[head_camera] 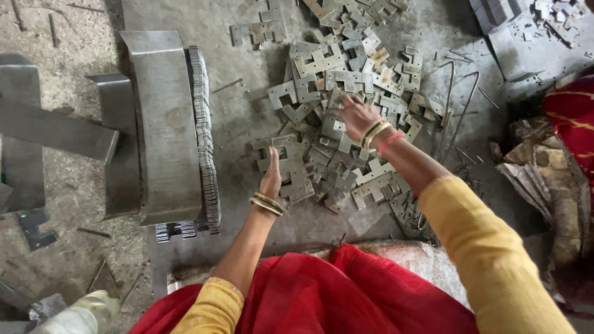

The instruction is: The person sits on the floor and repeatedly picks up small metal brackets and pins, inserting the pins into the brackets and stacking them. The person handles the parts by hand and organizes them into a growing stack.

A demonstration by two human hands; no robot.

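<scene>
A heap of flat grey stamped metal plates with notched outlines lies spread on the concrete floor. My right hand reaches into the middle of the heap, fingers spread on the plates. Nearer to me, my left hand rests edge-on against a small stack of plates at the heap's near left side, gripping them. Both wrists wear bangles. Yellow sleeves and red cloth fill the bottom of the view.
A long row of plates stacked on edge leans against a bent metal sheet on the left. Thin bent wire rods lie right of the heap. Crumpled paper and red cloth sit at far right.
</scene>
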